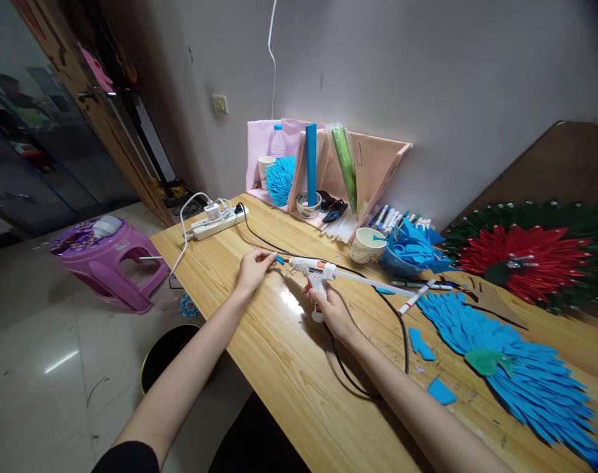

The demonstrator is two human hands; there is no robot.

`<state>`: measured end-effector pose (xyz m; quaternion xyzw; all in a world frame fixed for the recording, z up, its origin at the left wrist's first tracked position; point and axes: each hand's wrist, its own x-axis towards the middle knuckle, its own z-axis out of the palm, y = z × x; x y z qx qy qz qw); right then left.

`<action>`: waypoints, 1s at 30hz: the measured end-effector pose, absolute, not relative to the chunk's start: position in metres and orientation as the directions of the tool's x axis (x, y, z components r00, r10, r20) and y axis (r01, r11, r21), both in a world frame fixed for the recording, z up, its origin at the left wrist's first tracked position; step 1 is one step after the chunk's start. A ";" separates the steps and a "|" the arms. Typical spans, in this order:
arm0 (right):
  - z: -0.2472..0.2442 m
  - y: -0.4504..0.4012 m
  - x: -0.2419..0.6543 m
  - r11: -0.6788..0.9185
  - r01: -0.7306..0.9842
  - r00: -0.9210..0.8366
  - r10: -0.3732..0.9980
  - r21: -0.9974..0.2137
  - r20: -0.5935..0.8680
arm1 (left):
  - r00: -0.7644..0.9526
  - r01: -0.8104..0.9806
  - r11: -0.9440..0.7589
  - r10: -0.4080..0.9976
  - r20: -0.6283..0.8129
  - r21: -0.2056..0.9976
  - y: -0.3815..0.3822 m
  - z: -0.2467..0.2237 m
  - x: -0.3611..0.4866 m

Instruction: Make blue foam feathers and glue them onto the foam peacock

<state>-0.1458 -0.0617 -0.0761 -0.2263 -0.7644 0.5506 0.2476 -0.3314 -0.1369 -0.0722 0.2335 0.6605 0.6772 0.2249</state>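
My right hand is wrapped round the handle of a white hot glue gun, whose nozzle points left. A long clear glue stick sticks out of its back end. Pinched in the fingertips of my left hand is a small blue foam piece, close to the nozzle; whether they touch I cannot tell. On the right of the table lies a large fan of layered blue foam petals with a green piece on it. Loose blue scraps lie beside it.
The gun's black cord loops over the wooden table. A power strip sits at the far left corner. Along the wall stand a pink divider box, a paper cup and a bowl of blue pieces. A purple stool stands left.
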 end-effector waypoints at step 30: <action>-0.077 -0.062 -0.145 0.357 0.060 -0.774 0.607 -0.932 0.182 | -0.750 -0.021 -0.014 0.661 -0.006 1.000 -0.138 -0.067 -0.328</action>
